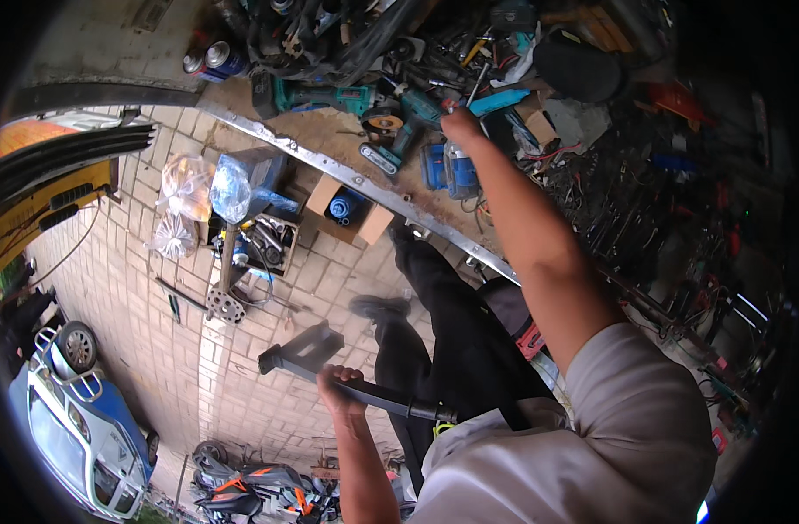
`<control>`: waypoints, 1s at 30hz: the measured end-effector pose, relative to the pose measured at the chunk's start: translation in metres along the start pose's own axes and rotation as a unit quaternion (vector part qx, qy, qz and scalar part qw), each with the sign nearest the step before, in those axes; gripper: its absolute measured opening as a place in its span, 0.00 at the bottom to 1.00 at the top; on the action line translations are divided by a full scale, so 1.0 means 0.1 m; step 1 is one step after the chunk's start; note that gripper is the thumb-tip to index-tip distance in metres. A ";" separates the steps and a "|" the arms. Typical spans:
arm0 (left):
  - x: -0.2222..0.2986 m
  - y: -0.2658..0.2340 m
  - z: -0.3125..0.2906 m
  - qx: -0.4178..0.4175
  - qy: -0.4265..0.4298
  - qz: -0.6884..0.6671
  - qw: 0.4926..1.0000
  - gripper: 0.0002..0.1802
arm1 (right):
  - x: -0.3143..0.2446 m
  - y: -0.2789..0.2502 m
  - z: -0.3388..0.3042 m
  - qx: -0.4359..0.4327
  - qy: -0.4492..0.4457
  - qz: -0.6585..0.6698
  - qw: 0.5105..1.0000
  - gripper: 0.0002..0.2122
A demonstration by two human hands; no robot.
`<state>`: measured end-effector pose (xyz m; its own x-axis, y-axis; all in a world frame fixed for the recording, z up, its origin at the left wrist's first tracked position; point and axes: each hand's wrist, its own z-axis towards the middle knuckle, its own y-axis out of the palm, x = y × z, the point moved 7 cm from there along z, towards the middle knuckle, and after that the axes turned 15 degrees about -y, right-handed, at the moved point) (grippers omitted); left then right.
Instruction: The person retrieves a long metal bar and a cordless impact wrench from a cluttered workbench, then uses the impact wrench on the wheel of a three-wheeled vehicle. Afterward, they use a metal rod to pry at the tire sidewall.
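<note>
My left hand [340, 390] is wrapped round a dark square metal bar [378, 398] with a bracket-like end [308, 351], held in front of my body above the paving. At the workbench my right hand [461, 127] reaches far forward with its fingers curled. What lies in these fingers is hidden. A teal cordless power tool [422, 108] with its battery toward the bench edge lies just left of that hand. To the hand's right is a bright blue elongated object [500, 101]. A blue box-shaped item [447, 170] sits beneath the right wrist.
On the bench lie a teal angle grinder [325, 96], two spray cans [216, 58] and jumbled tools. A metal strip [303, 153] edges it. On the paving stand an open cardboard box [347, 210], a tool crate [264, 244] and plastic bags [186, 188]. Motorcycles [260, 489] and a blue-white vehicle [81, 437] stand behind.
</note>
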<state>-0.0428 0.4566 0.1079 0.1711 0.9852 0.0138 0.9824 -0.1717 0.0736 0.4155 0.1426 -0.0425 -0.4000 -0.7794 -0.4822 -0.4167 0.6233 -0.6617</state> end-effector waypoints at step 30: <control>-0.40 -0.04 0.40 -0.006 -0.034 0.124 0.992 0.12 | 0.98 0.25 1.12 0.118 -0.176 0.037 0.977 0.27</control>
<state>-0.0505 0.4176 0.0671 0.4117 0.9107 -0.0340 0.9090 -0.4076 0.0875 0.4570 0.0751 -0.1703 -0.0996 -0.7319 -0.6741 -0.1806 0.6795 -0.7111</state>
